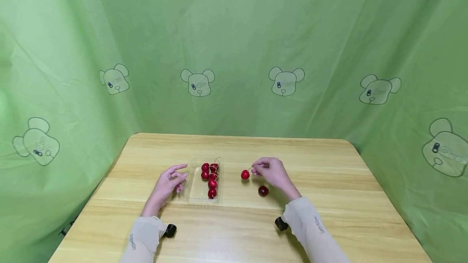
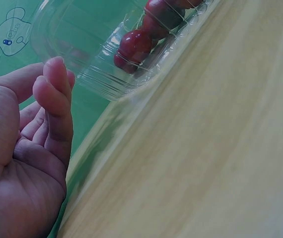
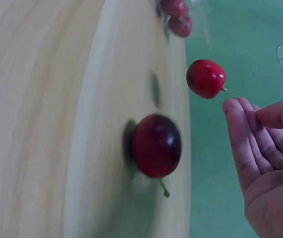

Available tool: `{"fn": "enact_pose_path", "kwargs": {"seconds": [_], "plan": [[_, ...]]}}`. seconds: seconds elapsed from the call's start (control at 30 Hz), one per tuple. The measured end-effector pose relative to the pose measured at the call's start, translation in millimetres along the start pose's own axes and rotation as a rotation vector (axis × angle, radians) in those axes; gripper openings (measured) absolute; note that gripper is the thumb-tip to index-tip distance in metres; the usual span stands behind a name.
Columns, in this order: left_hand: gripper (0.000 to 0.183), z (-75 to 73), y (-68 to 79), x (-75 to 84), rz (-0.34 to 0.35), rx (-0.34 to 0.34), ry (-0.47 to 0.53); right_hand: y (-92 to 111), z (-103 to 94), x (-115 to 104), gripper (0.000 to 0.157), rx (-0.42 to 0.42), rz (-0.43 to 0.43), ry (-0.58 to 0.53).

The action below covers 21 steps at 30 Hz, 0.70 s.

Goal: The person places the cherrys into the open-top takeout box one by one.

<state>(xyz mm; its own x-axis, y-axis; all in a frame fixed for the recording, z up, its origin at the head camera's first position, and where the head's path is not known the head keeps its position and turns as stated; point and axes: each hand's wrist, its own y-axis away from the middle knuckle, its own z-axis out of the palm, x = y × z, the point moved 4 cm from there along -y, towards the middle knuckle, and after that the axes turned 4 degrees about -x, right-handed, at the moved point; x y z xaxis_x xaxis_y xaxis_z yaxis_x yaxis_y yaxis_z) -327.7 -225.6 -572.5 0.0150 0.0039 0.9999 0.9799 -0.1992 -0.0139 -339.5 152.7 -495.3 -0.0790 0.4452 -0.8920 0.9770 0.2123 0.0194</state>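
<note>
My right hand [image 1: 271, 173] pinches a bright red cherry [image 3: 206, 79] by its stem, between thumb and fingertips. The cherry hangs above the table, and a shadow shows beneath it in the right wrist view. A darker cherry [image 1: 263, 191] with a short stem lies on the table just below that hand. To the left is a clear plastic box [image 1: 195, 190] with several red cherries [image 1: 212, 183] along its right side, some with stems. My left hand [image 1: 166, 186] is at the box's left side, fingers loosely bent and holding nothing; whether they touch the wall I cannot tell.
The wooden table [image 1: 310, 153] has rounded far corners. Green curtains [image 1: 234, 108] printed with bear heads hang behind it and on both sides. A black wrist piece [image 1: 170, 230] sits by the left sleeve, and another [image 1: 281, 223] by the right sleeve.
</note>
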Motion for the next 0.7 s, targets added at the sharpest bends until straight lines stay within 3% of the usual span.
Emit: {"fn": "enact_pose_path", "kwargs": {"seconds": [0.2, 0.7], "plan": [[0.053, 0.5, 0.7, -0.4, 0.005, -0.006, 0.014, 1.5, 6.6, -12.1, 0.015, -0.039, -0.059, -0.095], [0.055, 0.8, 0.6, -1.0, 0.000, -0.020, 0.022, -0.8, 13.5, -18.1, 0.016, -0.048, -0.056, -0.136]]}}
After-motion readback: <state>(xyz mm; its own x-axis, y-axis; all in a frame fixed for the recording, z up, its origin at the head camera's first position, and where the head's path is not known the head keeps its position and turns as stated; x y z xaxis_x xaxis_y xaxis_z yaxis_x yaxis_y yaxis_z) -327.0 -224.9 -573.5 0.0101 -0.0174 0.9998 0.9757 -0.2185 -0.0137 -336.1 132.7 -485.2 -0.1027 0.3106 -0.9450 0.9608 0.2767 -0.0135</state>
